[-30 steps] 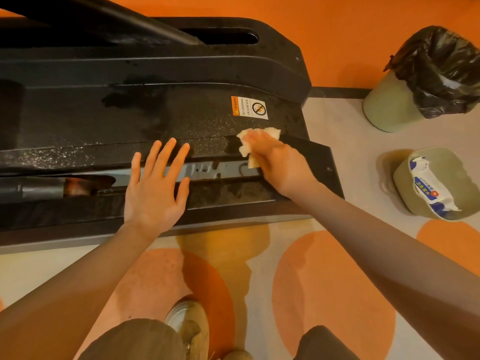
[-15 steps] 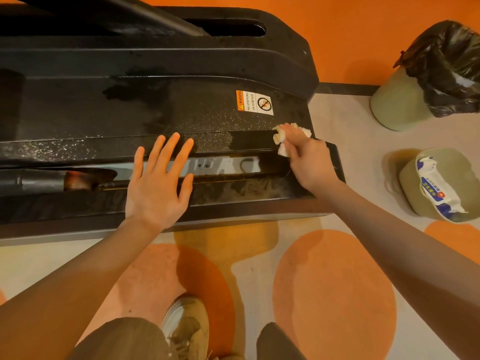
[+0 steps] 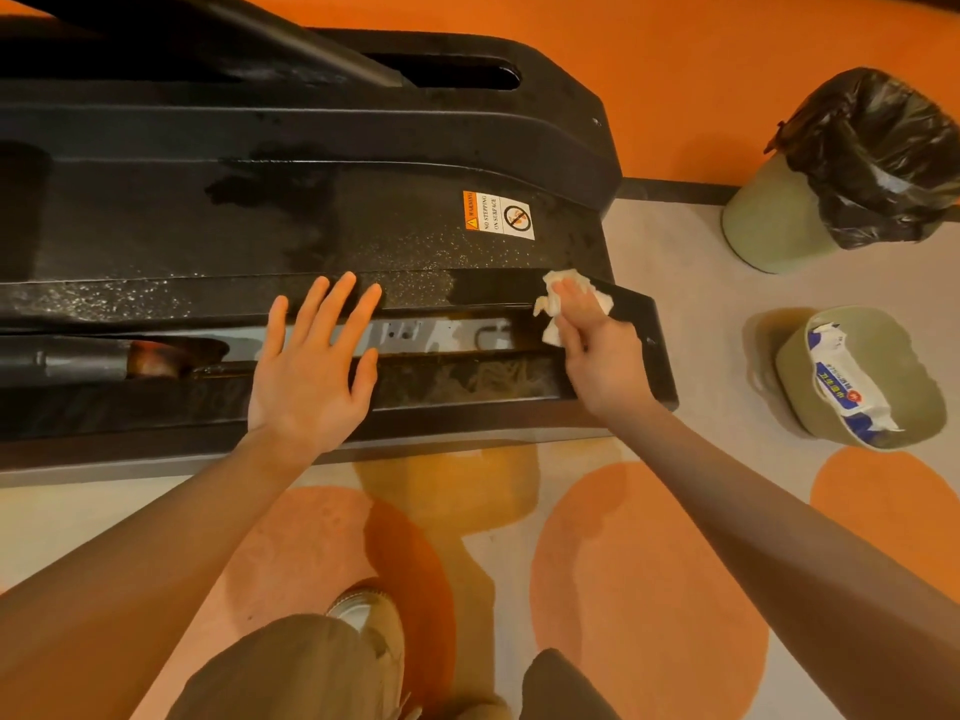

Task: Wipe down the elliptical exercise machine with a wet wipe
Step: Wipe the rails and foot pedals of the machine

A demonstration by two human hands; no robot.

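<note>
The black base of the elliptical machine (image 3: 260,236) fills the upper left, with wet streaks and a warning sticker (image 3: 498,215) near its right end. My right hand (image 3: 597,350) presses a crumpled white wet wipe (image 3: 553,291) onto the ridge at the right end of the base, beside the metal rail slot (image 3: 431,332). My left hand (image 3: 311,366) rests flat on the base over the slot, fingers spread and straight, holding nothing.
A green bin with a black bag (image 3: 779,220) stands at the upper right by the orange wall. A second green tub (image 3: 924,402) holding a pack of wipes (image 3: 847,392) sits on the floor to the right. My shoe (image 3: 374,615) and knees are below.
My right hand has slid the wipe rightward along the ridge toward the end of the base. The left hand has stayed in place.
</note>
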